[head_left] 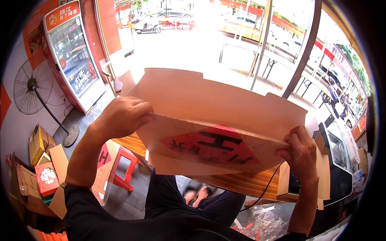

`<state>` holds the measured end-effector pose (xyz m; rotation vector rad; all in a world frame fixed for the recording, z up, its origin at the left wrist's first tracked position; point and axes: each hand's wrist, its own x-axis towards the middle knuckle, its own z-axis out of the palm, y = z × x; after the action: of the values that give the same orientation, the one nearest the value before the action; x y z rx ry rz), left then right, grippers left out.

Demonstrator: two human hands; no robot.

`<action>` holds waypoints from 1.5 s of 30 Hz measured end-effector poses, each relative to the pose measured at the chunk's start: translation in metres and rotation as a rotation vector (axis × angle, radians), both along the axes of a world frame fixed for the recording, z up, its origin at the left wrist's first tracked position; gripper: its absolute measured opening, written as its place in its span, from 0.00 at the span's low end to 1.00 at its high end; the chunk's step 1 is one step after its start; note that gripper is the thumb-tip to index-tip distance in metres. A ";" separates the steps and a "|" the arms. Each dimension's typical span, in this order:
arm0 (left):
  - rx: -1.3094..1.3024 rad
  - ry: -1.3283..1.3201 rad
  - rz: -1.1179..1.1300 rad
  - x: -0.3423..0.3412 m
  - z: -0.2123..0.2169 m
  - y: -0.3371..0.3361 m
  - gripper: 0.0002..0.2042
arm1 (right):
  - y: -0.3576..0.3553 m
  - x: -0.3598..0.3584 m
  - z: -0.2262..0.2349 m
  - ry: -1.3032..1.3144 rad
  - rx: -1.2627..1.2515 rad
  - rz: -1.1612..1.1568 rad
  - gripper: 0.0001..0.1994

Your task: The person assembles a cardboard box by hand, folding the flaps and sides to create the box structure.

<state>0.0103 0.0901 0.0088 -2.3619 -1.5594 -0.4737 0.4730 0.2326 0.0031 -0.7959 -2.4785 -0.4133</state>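
**Two-Point Hold at Opposite Corners**

One part-folded cardboard carton (pixel 217 98) occupies the centre of the frame, above the wooden tabletop (pixel 237 184); whether the two touch cannot be told. The left hand (pixel 122 114) pinches the left end of the near fold. The right hand (pixel 300 150) pinches the right end, which sits lower in the frame. On both hands, the fingers close toward the thumb with the board between them. This wide spacing probably shares the load and limits sagging of the thin board. The near wall tilts so that its printed red diamond (pixel 213 145) faces the wearer.

Quantities:
- Held carton: one.
- Red plastic stool (pixel 129 176), left of bottom centre: one.
- Pedestal fan (pixel 32 84), left edge, upright on its round base for stability: one.
- Display refrigerator (pixel 74 56), upper left: one.
- Piled boxes (pixel 44 172), lower left: several; overlap prevents an exact count.
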 end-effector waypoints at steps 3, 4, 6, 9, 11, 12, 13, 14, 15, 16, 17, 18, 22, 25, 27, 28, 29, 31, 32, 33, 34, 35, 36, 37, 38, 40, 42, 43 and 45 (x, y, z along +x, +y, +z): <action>-0.051 -0.014 -0.017 -0.004 0.001 -0.001 0.08 | 0.001 0.005 -0.001 -0.033 -0.021 0.023 0.17; -0.052 -0.027 -0.019 -0.003 0.001 -0.001 0.08 | 0.001 0.005 -0.001 -0.035 -0.021 0.040 0.17; -0.055 -0.040 0.005 0.001 0.005 -0.003 0.10 | -0.001 0.006 -0.001 -0.024 -0.031 0.064 0.16; -0.043 -0.041 0.057 0.010 0.008 -0.005 0.14 | -0.007 0.001 0.001 -0.008 -0.055 0.054 0.14; -0.008 -0.037 0.046 0.021 0.009 0.000 0.17 | -0.015 -0.001 0.006 -0.023 -0.056 -0.001 0.14; 0.058 -0.055 0.012 0.033 0.009 -0.001 0.18 | -0.015 -0.004 0.005 -0.003 -0.038 0.004 0.14; 0.125 -0.077 -0.028 0.051 0.011 -0.002 0.20 | -0.013 -0.007 0.003 0.014 -0.019 0.003 0.14; 0.122 -0.068 -0.029 0.047 0.006 0.002 0.22 | -0.012 -0.010 0.002 0.034 0.003 0.003 0.14; 0.117 -0.061 -0.035 0.045 0.002 0.007 0.25 | -0.013 -0.013 0.003 0.036 0.013 0.012 0.15; 0.152 -0.070 -0.065 0.050 -0.001 0.013 0.24 | -0.014 -0.016 0.004 0.046 0.022 0.024 0.15; 0.184 -0.080 -0.096 0.059 -0.002 0.017 0.24 | -0.014 -0.020 0.004 0.056 0.030 0.037 0.15; 0.215 -0.084 -0.116 0.067 -0.003 0.019 0.23 | -0.015 -0.025 0.002 0.070 0.036 0.061 0.14; 0.199 -0.101 -0.072 0.078 -0.013 0.026 0.16 | -0.016 -0.038 -0.010 0.145 0.054 0.126 0.13; 0.016 -0.095 0.003 0.071 -0.016 0.023 0.14 | -0.014 -0.036 -0.015 0.128 -0.002 0.140 0.13; 0.016 -0.095 -0.021 0.070 -0.015 0.023 0.14 | -0.016 -0.032 -0.014 0.084 -0.096 0.116 0.12; 0.016 -0.095 -0.033 0.070 -0.014 0.024 0.14 | -0.015 -0.032 -0.015 0.103 -0.088 0.132 0.13; 0.083 -0.091 -0.045 0.071 -0.014 0.025 0.15 | -0.013 -0.031 -0.017 0.121 -0.081 0.142 0.13; 0.217 -0.083 -0.073 0.074 -0.015 0.030 0.17 | -0.012 -0.030 -0.016 0.155 -0.050 0.137 0.15; 0.240 -0.068 -0.044 0.075 -0.014 0.030 0.18 | -0.014 -0.032 -0.015 0.171 -0.022 0.119 0.16; 0.264 -0.052 -0.017 0.073 -0.013 0.027 0.20 | -0.015 -0.032 -0.014 0.187 0.005 0.101 0.17; 0.287 -0.038 0.011 0.070 -0.013 0.025 0.21 | -0.013 -0.027 -0.014 0.176 0.030 0.077 0.18; 0.249 -0.048 0.056 0.064 -0.015 0.023 0.24 | -0.011 -0.024 -0.015 0.166 0.054 0.059 0.20; 0.270 -0.043 0.045 0.061 -0.018 0.022 0.24 | -0.010 -0.021 -0.016 0.156 0.078 0.042 0.22; 0.290 -0.037 0.034 0.061 -0.019 0.022 0.24 | -0.010 -0.020 -0.019 0.168 0.076 0.032 0.22; 0.311 -0.033 0.023 0.061 -0.020 0.022 0.24 | -0.011 -0.018 -0.022 0.179 0.075 0.021 0.23; 0.328 -0.046 0.008 0.063 -0.022 0.023 0.25 | -0.011 -0.016 -0.024 0.200 0.084 0.007 0.24; 0.352 -0.063 0.006 0.065 -0.023 0.025 0.25 | -0.011 -0.016 -0.025 0.219 0.107 0.007 0.25; 0.354 -0.047 0.002 0.066 -0.022 0.024 0.25 | -0.010 -0.015 -0.026 0.224 0.119 0.012 0.26; 0.361 -0.013 0.000 0.066 -0.021 0.023 0.25 | -0.008 -0.012 -0.027 0.237 0.144 0.028 0.28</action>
<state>0.0759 0.1130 -0.0117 -2.0867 -1.3469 -0.7060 0.4613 0.2246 -0.0240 -0.7073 -2.2112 -0.4542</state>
